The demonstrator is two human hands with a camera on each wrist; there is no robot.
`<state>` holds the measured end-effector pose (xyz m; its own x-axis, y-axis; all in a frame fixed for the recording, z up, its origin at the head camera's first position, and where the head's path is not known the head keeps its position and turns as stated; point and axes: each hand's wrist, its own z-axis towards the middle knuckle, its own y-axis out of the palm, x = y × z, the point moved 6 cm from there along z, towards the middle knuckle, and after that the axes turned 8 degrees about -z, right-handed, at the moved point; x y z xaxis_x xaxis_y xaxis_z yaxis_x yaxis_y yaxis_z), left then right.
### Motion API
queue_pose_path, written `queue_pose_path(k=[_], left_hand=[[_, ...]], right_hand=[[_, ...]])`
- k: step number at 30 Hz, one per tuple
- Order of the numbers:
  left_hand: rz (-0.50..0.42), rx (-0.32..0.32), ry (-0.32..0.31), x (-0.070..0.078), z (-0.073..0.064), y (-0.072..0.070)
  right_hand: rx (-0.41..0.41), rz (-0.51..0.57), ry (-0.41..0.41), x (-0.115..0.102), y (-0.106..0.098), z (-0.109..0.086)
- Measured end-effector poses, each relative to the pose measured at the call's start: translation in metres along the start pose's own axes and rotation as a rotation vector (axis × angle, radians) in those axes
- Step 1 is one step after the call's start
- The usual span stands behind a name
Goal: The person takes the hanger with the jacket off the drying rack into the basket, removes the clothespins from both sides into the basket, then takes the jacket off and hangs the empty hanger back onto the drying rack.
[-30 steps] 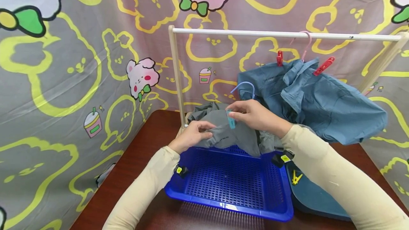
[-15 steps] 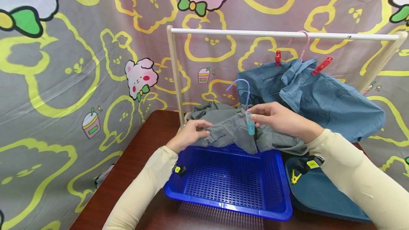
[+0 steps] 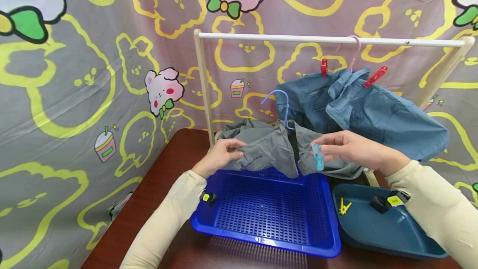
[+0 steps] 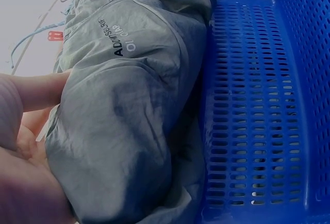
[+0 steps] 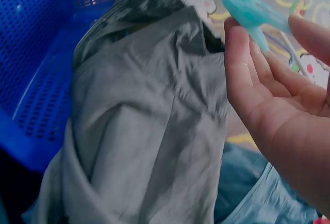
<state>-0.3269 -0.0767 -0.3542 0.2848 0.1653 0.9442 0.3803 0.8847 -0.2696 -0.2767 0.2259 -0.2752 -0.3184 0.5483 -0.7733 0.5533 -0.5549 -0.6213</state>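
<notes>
A grey jacket (image 3: pixel 267 152) is draped over a light blue hanger (image 3: pixel 287 107), its hook standing up through the collar and its front open. My left hand (image 3: pixel 220 157) holds the jacket's left shoulder, thumb on the cloth (image 4: pixel 113 121) and the other fingers partly hidden behind it. Between thumb and fingers of my right hand (image 3: pixel 358 150) I pinch a light blue clothespin (image 3: pixel 318 157), held just in front of the jacket's right side. The right wrist view shows the clothespin (image 5: pixel 252 12) above the fingers, beside the grey fabric.
A blue plastic basket (image 3: pixel 265 248) stands below the jacket. To its right, a dark teal tray (image 3: pixel 392 244) holds a yellow clothespin (image 3: pixel 344 206). Behind, a blue jacket (image 3: pixel 392 115) hangs from the rack's white bar (image 3: pixel 269 37) on a pink hanger (image 3: pixel 356 49), with red clothespins (image 3: pixel 376 76) at its shoulders.
My right hand has moved right across the jacket with the clothespin, from its left shoulder past the collar. More of the hanger hook now shows. My left hand stays on the jacket.
</notes>
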Motion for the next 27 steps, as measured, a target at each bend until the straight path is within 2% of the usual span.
queue_pose_path(k=[9, 14, 20, 27], left_hand=[[0.005, 0.022, -0.015, 0.001, -0.001, -0.003], [-0.015, 0.022, -0.037, -0.001, -0.001, -0.005], [-0.030, 0.020, -0.050, -0.002, 0.000, -0.005], [-0.013, 0.021, -0.057, -0.003, -0.001, -0.007]], right_hand=[[-0.095, 0.109, 0.034, 0.023, 0.005, -0.018], [-0.166, 0.168, 0.082, 0.046, 0.010, -0.031], [-0.276, 0.329, 0.041, 0.072, 0.018, -0.044], [-0.317, 0.401, 0.057, 0.098, 0.021, -0.058]])
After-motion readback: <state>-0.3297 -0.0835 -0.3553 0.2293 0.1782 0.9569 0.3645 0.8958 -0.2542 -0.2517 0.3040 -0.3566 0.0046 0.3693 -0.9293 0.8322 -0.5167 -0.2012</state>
